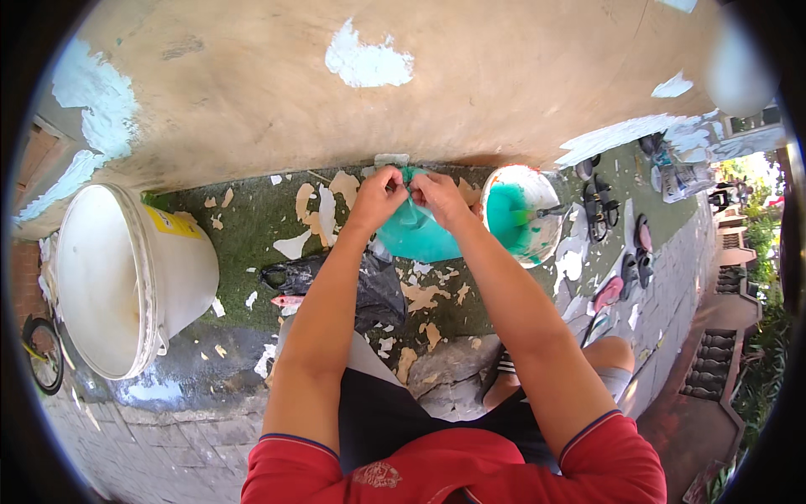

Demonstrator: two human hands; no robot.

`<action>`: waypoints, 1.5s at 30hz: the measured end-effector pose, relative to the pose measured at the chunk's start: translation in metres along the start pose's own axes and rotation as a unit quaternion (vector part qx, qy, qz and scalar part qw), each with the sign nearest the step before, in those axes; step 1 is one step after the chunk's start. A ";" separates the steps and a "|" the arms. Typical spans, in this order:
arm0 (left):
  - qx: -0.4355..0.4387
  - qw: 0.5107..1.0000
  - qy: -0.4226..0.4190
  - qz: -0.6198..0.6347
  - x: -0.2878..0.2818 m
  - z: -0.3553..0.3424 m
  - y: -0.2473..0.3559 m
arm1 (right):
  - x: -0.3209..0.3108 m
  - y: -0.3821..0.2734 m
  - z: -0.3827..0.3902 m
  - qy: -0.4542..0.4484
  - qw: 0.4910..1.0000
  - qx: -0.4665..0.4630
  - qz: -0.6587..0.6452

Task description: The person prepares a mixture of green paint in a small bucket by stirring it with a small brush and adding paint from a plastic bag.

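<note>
While both hands pinch it, teal bag (pixel 413 231) seemingly hangs below.

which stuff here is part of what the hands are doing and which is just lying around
In use:
- left hand and right hand, both pinching the top of the teal bag
- paint bucket, teal inside, right beside the bag

Lying about:
- big white bucket
- black bag
- sandals
- paint flakes on the ground
</note>
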State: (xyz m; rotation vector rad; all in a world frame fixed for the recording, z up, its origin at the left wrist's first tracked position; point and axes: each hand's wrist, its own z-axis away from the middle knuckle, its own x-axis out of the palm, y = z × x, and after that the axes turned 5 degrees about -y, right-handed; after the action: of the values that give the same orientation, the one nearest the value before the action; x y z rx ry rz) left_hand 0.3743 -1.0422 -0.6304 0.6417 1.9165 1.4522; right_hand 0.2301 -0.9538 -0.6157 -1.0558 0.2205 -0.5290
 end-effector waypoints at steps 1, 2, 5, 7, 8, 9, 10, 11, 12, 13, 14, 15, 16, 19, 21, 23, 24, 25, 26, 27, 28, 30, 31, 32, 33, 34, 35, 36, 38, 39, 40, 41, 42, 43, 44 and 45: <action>0.011 1.000 0.000 0.012 -0.003 0.002 -0.002 | 0.004 -0.001 0.001 0.019 0.999 -0.006 0.037; 0.022 0.999 0.000 0.024 -0.006 0.000 -0.004 | 0.008 -0.003 0.001 0.037 0.996 -0.012 0.075; -0.008 0.998 -0.056 -0.009 -0.008 -0.004 -0.002 | -0.006 -0.003 0.001 0.046 0.934 -0.126 0.332; 0.013 0.997 -0.062 -0.032 -0.014 0.000 0.001 | 0.004 -0.027 0.016 -0.004 0.906 -0.164 0.390; 0.028 0.996 -0.071 -0.039 -0.012 0.001 0.004 | 0.002 -0.039 0.020 -0.038 0.880 -0.189 0.435; 0.044 0.995 -0.078 -0.048 -0.011 0.001 0.007 | 0.002 -0.050 0.019 -0.058 0.851 -0.221 0.473; 0.058 0.993 -0.079 -0.064 -0.009 0.003 0.010 | -0.001 -0.055 0.018 -0.078 0.821 -0.248 0.508; 0.073 0.991 -0.080 -0.081 -0.008 0.006 0.012 | -0.002 -0.058 0.018 -0.098 0.788 -0.274 0.543; 0.090 0.988 -0.076 -0.098 -0.007 0.006 0.014 | -0.003 -0.061 0.015 -0.121 0.768 -0.275 0.566; 0.090 0.989 -0.081 -0.083 -0.005 0.007 0.014 | -0.002 -0.062 0.012 -0.145 0.746 -0.277 0.588; 0.089 0.990 -0.084 -0.069 -0.003 0.011 0.013 | -0.002 -0.063 0.010 -0.170 0.723 -0.278 0.610; 0.091 0.991 -0.083 -0.061 -0.004 0.010 0.015 | -0.002 -0.067 0.008 -0.185 0.720 -0.257 0.618; 0.083 0.992 -0.072 -0.066 -0.004 0.010 0.017 | -0.001 -0.070 0.006 -0.199 0.717 -0.235 0.625; 0.057 0.994 -0.054 -0.079 -0.001 0.012 0.023 | 0.001 -0.075 0.005 -0.208 0.700 -0.221 0.647; 0.045 0.994 -0.057 -0.082 0.001 0.012 0.026 | 0.001 -0.074 0.002 -0.206 0.690 -0.225 0.656; 0.033 0.992 -0.049 -0.112 0.006 0.015 0.030 | 0.003 -0.074 -0.002 -0.239 0.677 -0.188 0.670; 0.027 0.990 -0.045 -0.131 0.004 0.017 0.031 | 0.009 -0.077 -0.002 -0.254 0.671 -0.172 0.675; 0.030 0.988 -0.035 -0.149 0.001 0.017 0.031 | 0.014 -0.082 -0.003 -0.258 0.675 -0.163 0.672; 0.033 0.985 -0.024 -0.166 -0.002 0.017 0.031 | 0.018 -0.088 -0.004 -0.261 0.679 -0.153 0.669; 0.038 0.983 -0.012 -0.180 -0.002 0.016 0.031 | 0.017 -0.091 -0.005 -0.264 0.681 -0.141 0.668; 0.030 0.985 0.005 -0.169 0.000 0.015 0.031 | 0.013 -0.088 -0.011 -0.239 0.702 -0.162 0.651; 0.013 0.989 0.042 -0.144 0.008 0.013 0.029 | 0.007 -0.074 -0.024 -0.190 0.738 -0.201 0.615; 0.011 0.991 0.060 -0.122 0.013 0.012 0.025 | 0.004 -0.070 -0.028 -0.173 0.756 -0.189 0.602; 0.008 0.992 0.077 -0.098 0.019 0.012 0.022 | 0.000 -0.066 -0.031 -0.156 0.773 -0.177 0.589; 0.002 0.992 0.095 -0.078 0.021 0.014 0.016 | 0.002 -0.065 -0.031 -0.144 0.790 -0.164 0.572; -0.024 0.993 0.105 -0.040 0.023 0.014 0.011 | 0.001 -0.067 -0.032 -0.149 0.808 -0.135 0.554; -0.051 0.992 0.114 -0.001 0.025 0.012 0.005 | -0.002 -0.070 -0.034 -0.154 0.825 -0.106 0.534; -0.081 0.989 0.121 0.040 0.030 0.014 -0.004 | -0.004 -0.068 -0.033 -0.160 0.841 -0.071 0.513; -0.067 0.979 0.149 0.119 0.029 0.013 -0.019 | 0.002 -0.068 -0.032 -0.160 0.873 -0.046 0.459; -0.059 0.972 0.160 0.161 0.031 0.010 -0.023 | 0.000 -0.067 -0.033 -0.156 0.887 -0.033 0.433; -0.061 0.975 0.149 0.155 0.029 0.010 -0.025 | 0.000 -0.067 -0.034 -0.153 0.892 -0.041 0.422; -0.062 0.977 0.138 0.148 0.025 0.010 -0.027 | 0.001 -0.067 -0.035 -0.156 0.893 -0.043 0.421; -0.066 0.980 0.130 0.138 0.019 0.013 -0.029 | 0.006 -0.066 -0.036 -0.163 0.893 -0.045 0.417; -0.075 0.983 0.131 0.102 0.026 0.010 -0.019 | -0.002 -0.064 -0.037 -0.159 0.893 -0.042 0.419; -0.082 0.986 0.132 0.066 0.032 0.008 -0.009 | -0.009 -0.062 -0.038 -0.157 0.898 -0.036 0.410; -0.087 0.987 0.133 0.029 0.036 0.004 0.005 | -0.016 -0.060 -0.038 -0.154 0.903 -0.032 0.400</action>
State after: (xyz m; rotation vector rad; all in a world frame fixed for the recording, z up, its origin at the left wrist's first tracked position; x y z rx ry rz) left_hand 0.3529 -1.0120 -0.6334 0.4424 1.9511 1.7954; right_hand 0.1823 -0.9982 -0.5835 -0.9958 0.3669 0.3908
